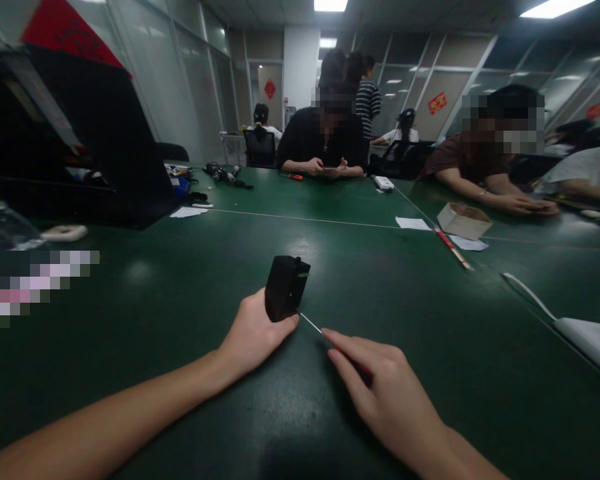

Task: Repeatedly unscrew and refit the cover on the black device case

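Near the middle of the green table, my left hand grips a black box-shaped device that stands tilted on the tabletop. Its thumb lies along the lower edge of the device's narrow side, where a small green piece sticks out near the top. My right hand is closed around the red handle of a screwdriver. The thin metal shaft points up and left, and its tip meets the lower part of the device's side by my left thumb. Exactly what the tip touches is too small to tell.
A white power strip with a cable lies at the right. Farther back are an open cardboard box, papers and a red-and-white stick. A large black panel stands at the left. People sit across the table.
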A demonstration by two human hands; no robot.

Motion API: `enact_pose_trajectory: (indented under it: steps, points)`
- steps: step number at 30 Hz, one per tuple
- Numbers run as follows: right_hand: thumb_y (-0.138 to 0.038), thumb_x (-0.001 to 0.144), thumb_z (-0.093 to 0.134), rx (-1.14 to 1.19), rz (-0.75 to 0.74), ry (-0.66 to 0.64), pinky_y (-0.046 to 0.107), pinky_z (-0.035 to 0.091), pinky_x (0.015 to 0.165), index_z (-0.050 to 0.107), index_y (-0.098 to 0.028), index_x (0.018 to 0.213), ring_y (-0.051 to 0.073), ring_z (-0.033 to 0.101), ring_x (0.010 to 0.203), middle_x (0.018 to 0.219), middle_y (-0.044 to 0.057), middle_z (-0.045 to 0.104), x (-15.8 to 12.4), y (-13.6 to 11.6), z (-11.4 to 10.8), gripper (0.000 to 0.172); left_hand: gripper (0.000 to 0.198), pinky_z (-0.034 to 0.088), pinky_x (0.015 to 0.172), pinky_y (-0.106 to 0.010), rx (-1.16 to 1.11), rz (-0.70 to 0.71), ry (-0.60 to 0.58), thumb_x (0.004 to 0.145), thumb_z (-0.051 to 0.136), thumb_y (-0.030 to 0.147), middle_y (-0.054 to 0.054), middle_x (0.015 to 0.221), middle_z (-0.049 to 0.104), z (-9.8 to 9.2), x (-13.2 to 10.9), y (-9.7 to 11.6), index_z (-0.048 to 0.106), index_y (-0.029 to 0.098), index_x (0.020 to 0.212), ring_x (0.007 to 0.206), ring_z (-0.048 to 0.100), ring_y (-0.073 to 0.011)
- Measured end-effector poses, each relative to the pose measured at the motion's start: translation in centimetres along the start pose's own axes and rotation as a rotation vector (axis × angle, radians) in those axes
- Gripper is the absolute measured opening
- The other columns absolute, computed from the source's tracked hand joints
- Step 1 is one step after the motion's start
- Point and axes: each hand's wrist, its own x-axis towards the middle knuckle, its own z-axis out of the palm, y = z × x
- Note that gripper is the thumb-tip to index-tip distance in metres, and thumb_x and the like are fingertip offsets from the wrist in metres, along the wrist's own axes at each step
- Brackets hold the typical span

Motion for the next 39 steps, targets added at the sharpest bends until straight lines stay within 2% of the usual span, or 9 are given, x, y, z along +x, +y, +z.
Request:
enact_pose_trajectory:
  steps: [5, 9, 12, 15, 17, 22, 26, 31, 39]
  points:
    - [-0.017, 0.096, 0.042, -0.535, -0.307, 0.004, 0.03, 0.05, 0.049, 0.061, -0.011, 0.128, 0.019, 0.064, 0.058, 0.081, 0.01, 0.069, -0.4, 1.3, -0.2, 0.037, 0.018, 0.047, 0.065, -0.029, 0.016, 0.008, -0.003, 0.074, 0.068, 0.028, -0.003, 0.08, 0.064, 0.1, 0.0, -0.2, 0.061, 0.015, 0.085, 0.074, 0.06, -0.0195]
    - [-0.007, 0.09, 0.044, -0.778, -0.464, -0.003, 0.027, 0.044, 0.042, 0.06, -0.008, 0.129, 0.019, 0.062, 0.054, 0.079, 0.01, 0.069, -0.5, 1.4, -0.7, 0.042, 0.018, 0.046, 0.064, -0.029, 0.025, 0.029, -0.006, 0.074, 0.068, 0.027, -0.003, 0.079, 0.065, 0.2, 0.0, -0.2, 0.062, 0.015, 0.086, 0.073, 0.061, -0.0197]
    - [-0.01, 0.092, 0.045, -0.665, -0.375, 0.0, 0.027, 0.049, 0.046, 0.062, -0.009, 0.127, 0.019, 0.065, 0.058, 0.081, 0.01, 0.071, -0.3, 1.1, -0.7, 0.039, 0.019, 0.046, 0.064, -0.03, 0.041, 0.033, -0.001, 0.074, 0.068, 0.028, -0.003, 0.08, 0.065, 0.2, 0.0, -0.3, 0.062, 0.015, 0.085, 0.073, 0.061, -0.0199]
    - [-0.018, 0.095, 0.048, -0.319, -0.179, 0.018, 0.03, 0.058, 0.069, 0.067, -0.015, 0.121, 0.019, 0.072, 0.076, 0.094, 0.008, 0.076, 0.1, 0.5, -0.4, 0.032, 0.019, 0.046, 0.064, -0.03, 0.055, 0.023, 0.004, 0.074, 0.068, 0.029, -0.003, 0.08, 0.065, 0.2, 0.0, -0.3, 0.062, 0.015, 0.086, 0.072, 0.061, -0.0196]
    - [-0.02, 0.094, 0.051, -0.142, -0.086, 0.024, 0.031, 0.057, 0.084, 0.07, -0.017, 0.117, 0.019, 0.072, 0.09, 0.105, 0.007, 0.076, 0.3, 0.3, -0.4, 0.03, 0.019, 0.046, 0.063, -0.029, 0.062, 0.023, 0.005, 0.074, 0.068, 0.028, -0.002, 0.079, 0.064, 0.2, 0.0, -0.3, 0.061, 0.015, 0.086, 0.071, 0.06, -0.019]
    - [-0.022, 0.092, 0.054, -0.069, -0.005, 0.015, 0.033, 0.058, 0.084, 0.071, -0.018, 0.115, 0.021, 0.072, 0.094, 0.109, 0.006, 0.075, 0.4, 0.0, -0.8, 0.029, 0.017, 0.045, 0.062, -0.028, 0.083, 0.041, 0.0, 0.074, 0.068, 0.027, -0.001, 0.077, 0.063, 0.3, 0.0, -0.3, 0.06, 0.015, 0.085, 0.07, 0.059, -0.0179]
    - [-0.02, 0.093, 0.053, -0.164, -0.07, 0.019, 0.033, 0.058, 0.076, 0.072, -0.018, 0.113, 0.02, 0.073, 0.083, 0.099, 0.006, 0.077, 0.2, -0.1, -0.9, 0.028, 0.017, 0.045, 0.061, -0.029, 0.114, 0.058, 0.005, 0.075, 0.067, 0.027, -0.001, 0.077, 0.063, 0.5, -0.1, -0.4, 0.061, 0.016, 0.086, 0.069, 0.059, -0.0178]
    - [-0.018, 0.094, 0.049, -0.55, -0.247, 0.036, 0.029, 0.05, 0.05, 0.068, -0.014, 0.118, 0.018, 0.065, 0.056, 0.077, 0.007, 0.071, -0.5, 0.0, -0.5, 0.031, 0.017, 0.045, 0.062, -0.029, 0.128, 0.053, 0.009, 0.075, 0.068, 0.027, -0.001, 0.078, 0.064, 0.5, 0.0, -0.5, 0.061, 0.016, 0.086, 0.07, 0.06, -0.0181]
    - [-0.005, 0.086, 0.046, -0.929, -0.553, 0.101, 0.026, 0.043, 0.039, 0.068, -0.005, 0.114, 0.018, 0.063, 0.051, 0.068, 0.009, 0.067, -0.9, -0.5, -0.5, 0.036, 0.016, 0.043, 0.059, -0.027, 0.145, 0.062, 0.029, 0.075, 0.067, 0.027, 0.0, 0.074, 0.061, 0.5, -0.1, -0.3, 0.059, 0.016, 0.082, 0.067, 0.057, -0.0166]
